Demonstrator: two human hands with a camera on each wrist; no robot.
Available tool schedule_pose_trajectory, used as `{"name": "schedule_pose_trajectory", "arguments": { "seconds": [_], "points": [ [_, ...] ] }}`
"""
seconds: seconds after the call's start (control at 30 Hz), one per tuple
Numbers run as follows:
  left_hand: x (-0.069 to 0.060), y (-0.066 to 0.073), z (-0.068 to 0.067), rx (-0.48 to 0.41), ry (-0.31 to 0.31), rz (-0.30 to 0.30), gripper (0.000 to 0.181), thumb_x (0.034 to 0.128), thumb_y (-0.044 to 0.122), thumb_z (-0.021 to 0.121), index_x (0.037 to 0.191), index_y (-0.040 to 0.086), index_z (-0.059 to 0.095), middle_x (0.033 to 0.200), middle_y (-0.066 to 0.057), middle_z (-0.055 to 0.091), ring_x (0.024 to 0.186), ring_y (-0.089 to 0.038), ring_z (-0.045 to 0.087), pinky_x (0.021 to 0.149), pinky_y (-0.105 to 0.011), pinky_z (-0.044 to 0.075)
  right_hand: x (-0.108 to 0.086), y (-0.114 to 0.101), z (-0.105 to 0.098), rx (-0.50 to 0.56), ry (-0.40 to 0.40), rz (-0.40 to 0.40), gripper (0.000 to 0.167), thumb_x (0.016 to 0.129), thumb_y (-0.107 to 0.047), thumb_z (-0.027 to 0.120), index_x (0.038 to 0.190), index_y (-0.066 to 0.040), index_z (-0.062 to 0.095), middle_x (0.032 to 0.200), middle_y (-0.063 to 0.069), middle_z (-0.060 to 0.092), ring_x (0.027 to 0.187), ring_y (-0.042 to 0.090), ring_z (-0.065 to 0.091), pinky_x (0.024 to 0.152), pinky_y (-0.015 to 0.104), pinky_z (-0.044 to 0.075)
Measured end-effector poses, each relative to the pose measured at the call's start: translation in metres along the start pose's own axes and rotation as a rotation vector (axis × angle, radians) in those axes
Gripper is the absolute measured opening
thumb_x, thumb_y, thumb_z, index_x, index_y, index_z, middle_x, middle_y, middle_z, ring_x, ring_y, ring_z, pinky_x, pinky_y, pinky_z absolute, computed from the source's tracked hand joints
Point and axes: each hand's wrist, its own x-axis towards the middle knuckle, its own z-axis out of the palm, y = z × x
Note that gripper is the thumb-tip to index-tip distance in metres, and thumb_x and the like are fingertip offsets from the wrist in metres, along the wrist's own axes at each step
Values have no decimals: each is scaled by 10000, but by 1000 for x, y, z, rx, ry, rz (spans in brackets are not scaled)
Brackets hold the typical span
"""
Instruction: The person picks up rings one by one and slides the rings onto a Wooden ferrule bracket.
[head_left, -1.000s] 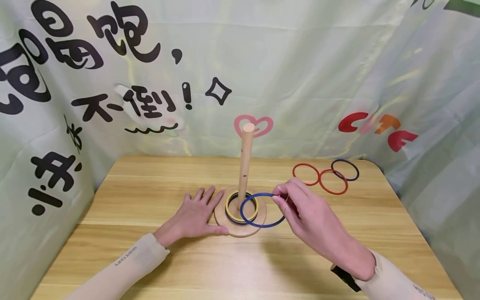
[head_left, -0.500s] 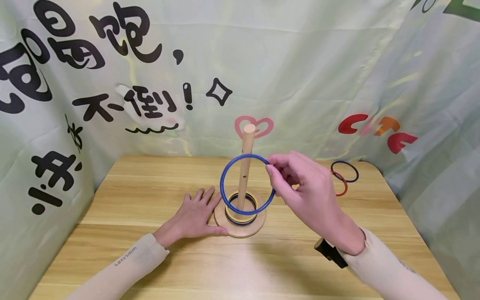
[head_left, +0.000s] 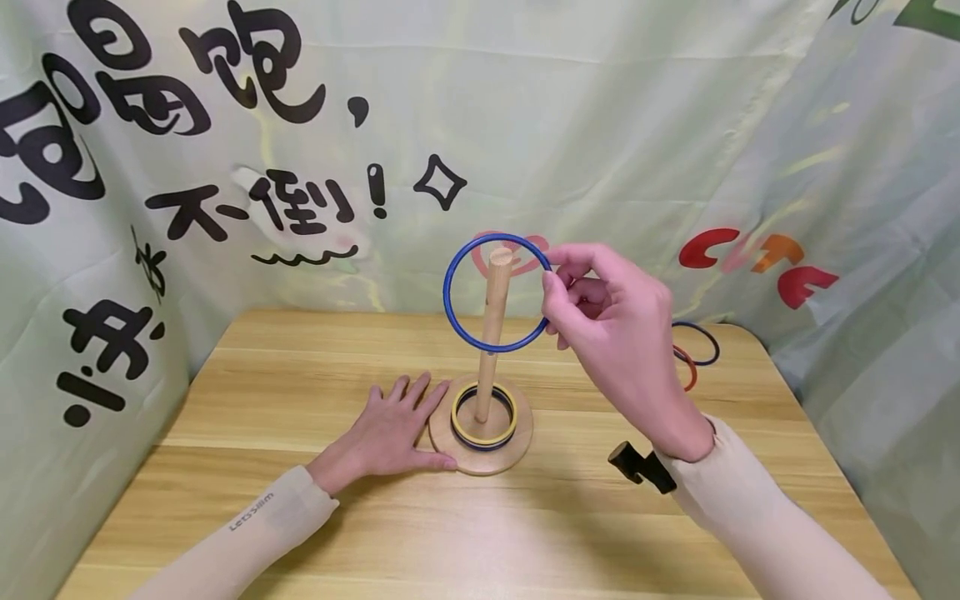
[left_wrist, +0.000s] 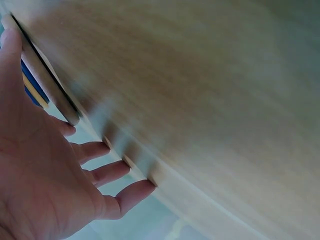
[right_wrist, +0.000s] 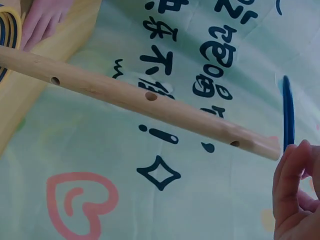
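Note:
My right hand pinches a blue ring by its right edge, between thumb and fingertips. In the right wrist view the blue ring is just beyond the tip of a wooden peg, apart from it. The peg stands upright on a round wooden base. Around its foot lie a yellow ring and dark blue rings beneath. My left hand lies spread on the table, with thumb and index finger touching the base's left edge. In the left wrist view the left hand has its fingers extended.
At the table's back right lie another blue ring and a red ring, partly hidden by my right hand. A printed curtain encloses the back and sides of the wooden table.
My right hand has raised the blue ring from low beside the peg to the height of its top, shifting it left. The left hand has stayed in place.

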Motion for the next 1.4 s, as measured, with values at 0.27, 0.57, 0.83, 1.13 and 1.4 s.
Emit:
{"name": "schedule_pose_trajectory", "arguments": {
  "seconds": [0.27, 0.57, 0.83, 1.13, 1.4],
  "points": [
    [-1, 0, -1, -3, -2, -1, 1231, 850, 956, 562, 1722, 111, 357, 1694, -264, 377, 1480, -559, 404, 987, -801, 387, -1, 18, 8, 17, -41, 130, 182, 988, 68, 708, 1132, -26, 767, 803, 43, 665, 531, 187, 645, 503, 273, 536],
    [-1, -1, 1, 9, 15, 11, 1225, 854, 955, 558, 1720, 112, 362, 1690, -261, 384, 1469, -561, 415, 976, -794, 396, -20, 44, 20, 2, -121, 238, 178, 981, 70, 703, 1121, -27, 756, 796, 65, 657, 516, 193, 634, 490, 292, 541],
    [-1, -1, -1, 13, 13, 13, 1227, 859, 949, 561, 1721, 101, 357, 1689, -267, 382, 1464, -564, 422, 970, -795, 403, -49, 67, 38, 7, -196, 314, 192, 976, 69, 673, 1126, -26, 745, 811, 53, 660, 503, 231, 632, 470, 322, 538],
    [-1, 0, -1, 13, 9, 11, 1236, 849, 947, 579, 1716, 92, 364, 1694, -272, 371, 1469, -573, 406, 979, -803, 389, -76, 91, 50, 8, -252, 409, 188, 958, 65, 658, 1104, -16, 743, 805, 54, 651, 481, 184, 594, 448, 295, 496],
    [0, -1, -1, 27, 11, 10, 1237, 850, 959, 557, 1724, 108, 351, 1686, -265, 388, 1461, -554, 429, 974, -781, 404, -93, 108, 55, -26, -279, 454, 193, 954, 61, 671, 1110, -26, 746, 802, 34, 657, 505, 268, 642, 444, 273, 489]
  ]
}}
